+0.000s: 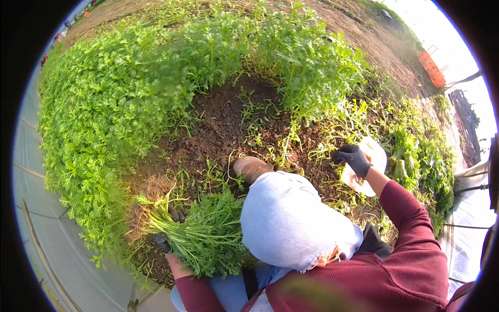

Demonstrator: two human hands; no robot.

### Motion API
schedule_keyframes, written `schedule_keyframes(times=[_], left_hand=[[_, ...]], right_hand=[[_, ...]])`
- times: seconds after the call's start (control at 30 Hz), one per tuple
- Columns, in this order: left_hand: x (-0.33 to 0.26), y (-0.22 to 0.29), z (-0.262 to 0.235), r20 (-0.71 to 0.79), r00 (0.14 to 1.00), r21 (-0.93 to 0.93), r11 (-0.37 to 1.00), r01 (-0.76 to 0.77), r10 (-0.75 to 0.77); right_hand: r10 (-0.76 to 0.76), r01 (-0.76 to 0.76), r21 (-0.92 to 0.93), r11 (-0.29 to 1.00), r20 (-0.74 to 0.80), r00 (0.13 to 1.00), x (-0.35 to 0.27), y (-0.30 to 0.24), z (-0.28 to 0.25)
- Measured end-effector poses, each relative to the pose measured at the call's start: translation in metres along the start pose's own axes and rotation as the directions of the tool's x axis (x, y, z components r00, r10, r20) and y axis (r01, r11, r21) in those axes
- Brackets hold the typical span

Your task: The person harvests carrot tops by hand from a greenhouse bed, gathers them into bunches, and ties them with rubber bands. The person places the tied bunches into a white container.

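Note:
A bunch of leafy greens (210,239) lies across my left forearm and thigh, its pale stems and tangled brown roots (136,221) pointing left. My left hand (177,215), in a dark glove, is closed round the stems, which hide part of it. To the right, my gloved right hand (355,157) hovers by a white round container (378,156), its fingers curled together. Whatever may be in those fingers is too small to tell. The container's contents are largely hidden by the hand and wrist.
Dense green plants (99,119) stand at the left and far side. Bare brown soil (213,135) with loose sprigs lies before my shoe (252,167). Cut bunches (405,161) rest at the right. Farther off is an orange crate (432,68). Plastic sheeting (57,234) runs along the left.

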State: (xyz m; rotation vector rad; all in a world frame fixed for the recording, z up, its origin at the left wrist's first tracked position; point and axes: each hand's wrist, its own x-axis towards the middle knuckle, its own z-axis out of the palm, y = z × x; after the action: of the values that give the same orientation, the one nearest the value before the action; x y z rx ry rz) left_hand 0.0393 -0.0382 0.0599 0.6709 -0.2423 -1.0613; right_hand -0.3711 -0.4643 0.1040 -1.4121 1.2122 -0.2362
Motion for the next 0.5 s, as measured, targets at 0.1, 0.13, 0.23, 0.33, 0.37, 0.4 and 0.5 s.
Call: schedule_keyframes(times=[0.1,0.13,0.23,0.33,0.37,0.4,0.5], left_hand=[[-0.012,-0.01,0.019,-0.018,0.996,0.027,0.996,0.086,-0.086],[-0.013,-0.018,0.023,-0.016,0.993,0.029,0.993,0.116,-0.116],[-0.032,-0.028,0.035,-0.039,0.98,0.035,0.98,0.194,-0.193],[-0.042,-0.032,0.043,-0.053,0.965,0.038,0.965,0.258,-0.256],[-0.044,-0.033,0.045,-0.058,0.963,0.036,0.963,0.267,-0.265],[-0.046,-0.031,0.048,-0.079,0.958,0.039,0.96,0.278,-0.274],[-0.044,-0.031,0.055,-0.108,0.947,0.05,0.95,0.308,-0.301]], right_hand=[[-0.052,0.046,-0.032,0.998,-0.227,0.973,-0.039,0.048,-0.053],[-0.011,0.023,0.037,0.999,-0.295,0.956,-0.05,0.063,-0.067],[0.028,0.026,0.124,0.992,-0.417,0.909,-0.071,0.104,-0.097],[0.079,-0.175,-0.146,0.974,-0.502,0.861,-0.076,0.129,-0.114],[0.078,-0.261,-0.283,0.923,-0.526,0.847,-0.074,0.134,-0.118],[0.066,-0.33,-0.429,0.841,-0.524,0.849,-0.07,0.139,-0.121],[0.167,-0.419,-0.688,0.592,-0.404,0.899,-0.055,0.155,-0.128]])
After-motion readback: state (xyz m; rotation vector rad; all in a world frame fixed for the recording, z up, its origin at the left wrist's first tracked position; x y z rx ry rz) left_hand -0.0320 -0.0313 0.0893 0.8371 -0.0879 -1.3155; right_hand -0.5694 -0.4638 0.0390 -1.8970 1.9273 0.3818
